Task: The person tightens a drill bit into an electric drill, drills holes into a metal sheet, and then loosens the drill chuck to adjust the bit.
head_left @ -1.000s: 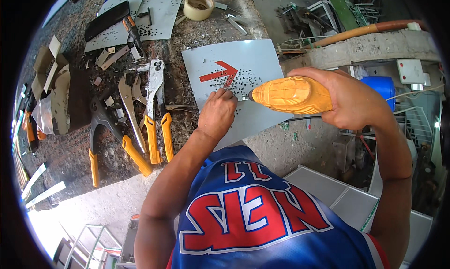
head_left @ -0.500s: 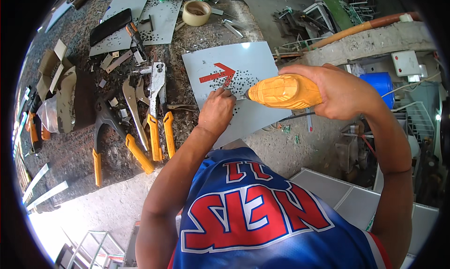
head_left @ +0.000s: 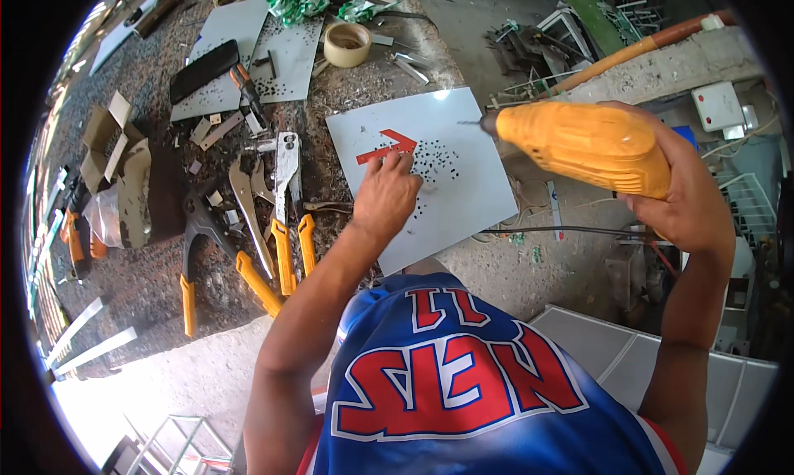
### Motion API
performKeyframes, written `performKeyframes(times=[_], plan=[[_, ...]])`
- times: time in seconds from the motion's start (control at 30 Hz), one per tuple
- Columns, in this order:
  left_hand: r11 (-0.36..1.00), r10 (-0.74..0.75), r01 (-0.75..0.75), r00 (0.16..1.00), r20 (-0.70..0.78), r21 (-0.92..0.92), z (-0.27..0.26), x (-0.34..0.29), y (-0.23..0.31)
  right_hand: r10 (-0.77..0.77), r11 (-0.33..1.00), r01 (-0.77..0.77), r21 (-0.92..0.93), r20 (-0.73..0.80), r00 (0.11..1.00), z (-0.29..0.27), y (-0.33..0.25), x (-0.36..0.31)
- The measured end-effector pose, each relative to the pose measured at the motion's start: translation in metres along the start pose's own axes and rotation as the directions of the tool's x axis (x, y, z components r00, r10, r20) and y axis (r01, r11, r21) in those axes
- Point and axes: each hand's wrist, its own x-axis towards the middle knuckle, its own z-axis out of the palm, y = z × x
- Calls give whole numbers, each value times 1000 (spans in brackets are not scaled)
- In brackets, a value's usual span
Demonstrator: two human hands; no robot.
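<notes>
While left hand [head_left: 385,195] presses flat the white panel [head_left: 463,177] overhanging the surface [head_left: 149,276] edge and right hand [head_left: 691,202] grips the orange drill [head_left: 579,144] raised beside it: panel may shift, bit skidding toward fingers.

You stand in a metal workshop, gritty workbench [head_left: 149,285], tin snips [head_left: 285,202] at nine o'clock, perforated sheets [head_left: 289,57], tape roll [head_left: 346,43] at twelve.
</notes>
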Motion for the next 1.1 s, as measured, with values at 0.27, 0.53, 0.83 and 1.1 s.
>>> performKeyframes(times=[0.27,0.53,0.83,1.1], plan=[[972,-55,57,998,16,-226,-20,25,-22,240,908,-236,345,34,970,16,38,-40],[932,-270,297,951,153,-206,3,18,-3,206,893,-223,392,86,975,31,49,-48],[959,-103,150,974,200,-239,12,23,-11,48,954,-104,280,202,978,46,38,-22],[952,-160,203,968,193,-229,20,23,-13,2,988,-49,146,308,951,54,30,15]])
